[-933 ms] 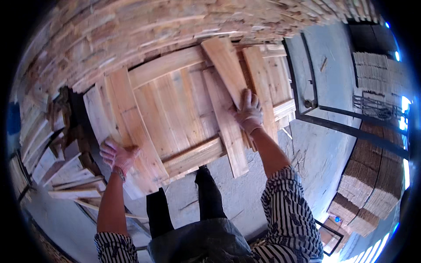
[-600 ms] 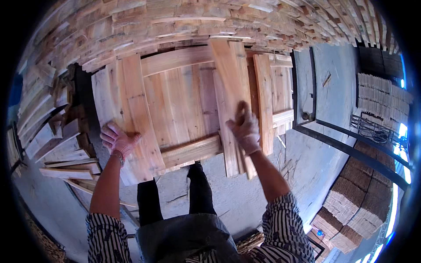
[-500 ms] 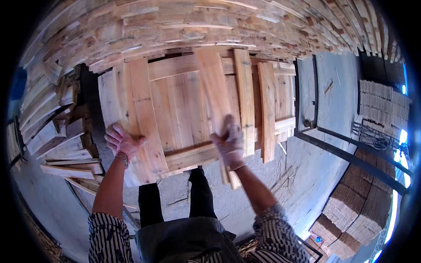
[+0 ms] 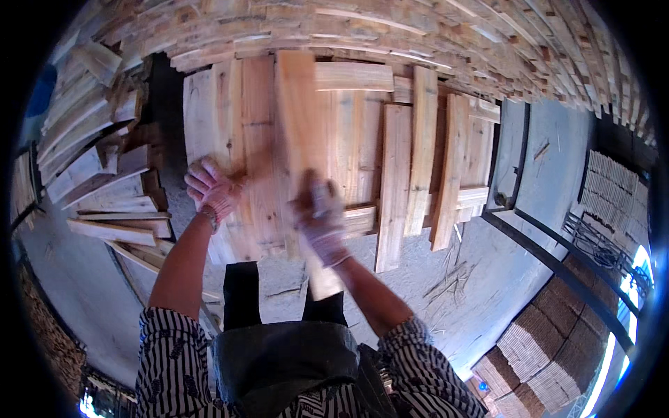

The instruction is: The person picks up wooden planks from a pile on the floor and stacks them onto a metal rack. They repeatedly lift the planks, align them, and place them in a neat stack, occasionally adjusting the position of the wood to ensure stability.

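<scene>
Right hand [image 4: 319, 216], blurred, clasps loose board [image 4: 296, 111], slanted across plank panel [image 4: 345, 139]. Left hand [image 4: 211, 188], thumb apart from fingers, rests on panel's left part. Three more boards [image 4: 394, 181] lie across panel's right part. Big wood stack [image 4: 279, 28] crowds far edge; loose offcuts [image 4: 104, 174] at left; dark metal bars [image 4: 557, 261], brown stacks [image 4: 540, 334] at right.

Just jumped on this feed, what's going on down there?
A person is handling wooden boards at a panel. The gloved right hand grips a long board, blurred and lying aslant over the panel. The gloved left hand is at the panel's left edge. Three other boards lie across its right part, and stacked wood stands beyond.
</scene>
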{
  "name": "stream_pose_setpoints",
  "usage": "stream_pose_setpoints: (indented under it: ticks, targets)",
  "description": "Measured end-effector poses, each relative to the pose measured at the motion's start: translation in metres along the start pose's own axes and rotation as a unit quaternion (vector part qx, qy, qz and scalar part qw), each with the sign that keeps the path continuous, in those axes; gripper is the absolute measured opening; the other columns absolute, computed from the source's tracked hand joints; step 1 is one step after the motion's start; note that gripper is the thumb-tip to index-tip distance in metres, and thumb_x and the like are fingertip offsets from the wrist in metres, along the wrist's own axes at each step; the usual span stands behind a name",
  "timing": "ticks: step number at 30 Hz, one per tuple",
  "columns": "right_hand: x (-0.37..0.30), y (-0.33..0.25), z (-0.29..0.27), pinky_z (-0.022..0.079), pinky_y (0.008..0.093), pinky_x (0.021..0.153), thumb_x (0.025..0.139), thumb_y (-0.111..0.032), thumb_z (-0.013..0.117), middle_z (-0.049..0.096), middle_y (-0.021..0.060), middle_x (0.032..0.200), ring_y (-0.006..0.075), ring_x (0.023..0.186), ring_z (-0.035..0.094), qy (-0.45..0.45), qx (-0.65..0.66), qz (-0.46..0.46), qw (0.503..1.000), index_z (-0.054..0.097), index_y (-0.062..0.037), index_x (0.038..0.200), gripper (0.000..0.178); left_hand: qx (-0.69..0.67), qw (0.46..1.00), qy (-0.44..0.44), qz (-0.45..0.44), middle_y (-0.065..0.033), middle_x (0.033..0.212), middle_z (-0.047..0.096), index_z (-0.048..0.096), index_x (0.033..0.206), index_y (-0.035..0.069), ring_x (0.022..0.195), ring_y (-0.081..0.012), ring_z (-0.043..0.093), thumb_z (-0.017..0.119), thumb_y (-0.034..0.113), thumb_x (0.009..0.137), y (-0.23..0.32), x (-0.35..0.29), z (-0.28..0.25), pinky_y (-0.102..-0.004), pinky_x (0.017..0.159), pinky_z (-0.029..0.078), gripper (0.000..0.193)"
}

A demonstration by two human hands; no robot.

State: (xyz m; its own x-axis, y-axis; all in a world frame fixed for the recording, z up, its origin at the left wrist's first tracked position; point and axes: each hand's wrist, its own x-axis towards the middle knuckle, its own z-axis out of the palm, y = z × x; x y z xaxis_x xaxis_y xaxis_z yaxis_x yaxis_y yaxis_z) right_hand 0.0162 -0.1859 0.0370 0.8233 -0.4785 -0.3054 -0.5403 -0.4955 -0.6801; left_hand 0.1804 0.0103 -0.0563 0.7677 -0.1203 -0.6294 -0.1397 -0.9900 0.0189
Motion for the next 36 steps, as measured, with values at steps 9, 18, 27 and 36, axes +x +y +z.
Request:
stream_pose_setpoints:
  ticks: [9, 18, 27, 36]
  targets:
    - [0.006, 0.12, -0.063, 0.033, 0.053, 0.109, 0.082, -0.045, 0.069, 0.036, 0.0208, 0.15, 0.044, 0.134, 0.037, 0.085, -0.321, 0.253, 0.909, 0.031, -0.0111, 0.151, 0.086, -0.047, 0.997, -0.06, 0.002, -0.0352, 0.151, -0.001, -0.008, 0.152, 0.003, 0.135, -0.0638, 0.006, 0.069, 0.039, 0.074, -0.01, 0.005, -0.004, -0.0693, 0.11, 0.013, 0.115]
    - [-0.001, 0.149, -0.108, 0.05, 0.0466, 0.088, 0.082, -0.03, 0.072, 0.05, 0.018, 0.134, 0.0369, 0.118, 0.053, 0.062, -0.395, 0.17, 0.901, 0.029, -0.014, 0.15, 0.082, -0.035, 0.999, -0.024, -0.017, -0.0335, 0.153, -0.001, -0.01, 0.152, 0.002, 0.14, -0.0612, -0.002, 0.07, 0.033, 0.069, 0.004, -0.009, -0.022, -0.0665, 0.113, 0.003, 0.119]
    - [0.063, 0.197, -0.187, 0.041, 0.047, 0.106, 0.088, -0.036, 0.066, 0.052, 0.0244, 0.132, 0.0391, 0.127, 0.05, 0.135, -0.177, 0.125, 0.967, 0.034, -0.0098, 0.149, 0.074, -0.018, 0.999, 0.0, -0.037, -0.0336, 0.154, -0.004, -0.013, 0.152, 0.004, 0.14, -0.0616, -0.007, 0.07, 0.033, 0.069, 0.002, -0.004, -0.005, -0.0656, 0.115, 0.002, 0.121]
    - [0.077, 0.159, -0.158, 0.04, 0.051, 0.105, 0.075, -0.036, 0.08, 0.042, 0.0289, 0.137, 0.047, 0.122, 0.048, 0.125, -0.241, 0.183, 0.945, 0.026, -0.0197, 0.15, 0.093, 0.0, 0.997, -0.046, -0.062, -0.0339, 0.156, -0.014, -0.017, 0.152, 0.003, 0.142, -0.058, -0.014, 0.069, 0.031, 0.07, 0.013, -0.008, -0.024, -0.0629, 0.116, -0.004, 0.122]
